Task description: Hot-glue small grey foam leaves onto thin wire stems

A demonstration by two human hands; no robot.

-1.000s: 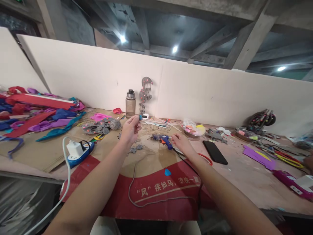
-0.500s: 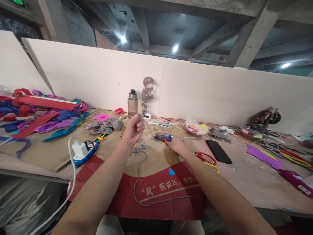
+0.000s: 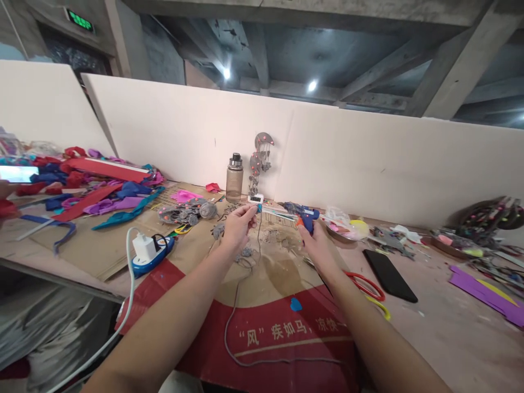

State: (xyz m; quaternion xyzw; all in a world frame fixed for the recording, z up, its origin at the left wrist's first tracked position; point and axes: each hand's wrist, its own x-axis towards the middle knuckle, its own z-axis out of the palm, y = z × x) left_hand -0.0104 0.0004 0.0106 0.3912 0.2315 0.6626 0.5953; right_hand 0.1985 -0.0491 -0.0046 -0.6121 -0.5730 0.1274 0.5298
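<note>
Above the tabletop (image 3: 426, 338), the right hand (image 3: 319, 246) has just lifted the glue gun (image 3: 310, 213), fingers wrapped round its handle; now both hands are occupied, the left hand (image 3: 240, 226) pinching a tiny blue piece (image 3: 259, 208) with grey yarn (image 3: 259, 237) hanging below.

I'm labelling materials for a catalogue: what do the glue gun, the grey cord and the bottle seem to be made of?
The glue gun in the right hand: probably plastic, by its smooth, moulded-looking blue body and orange trigger.
The grey cord: likely yarn, by its matte, limp curves.
The bottle: smooth, brownish, see-through plastic or glass, I can't tell which.
</note>
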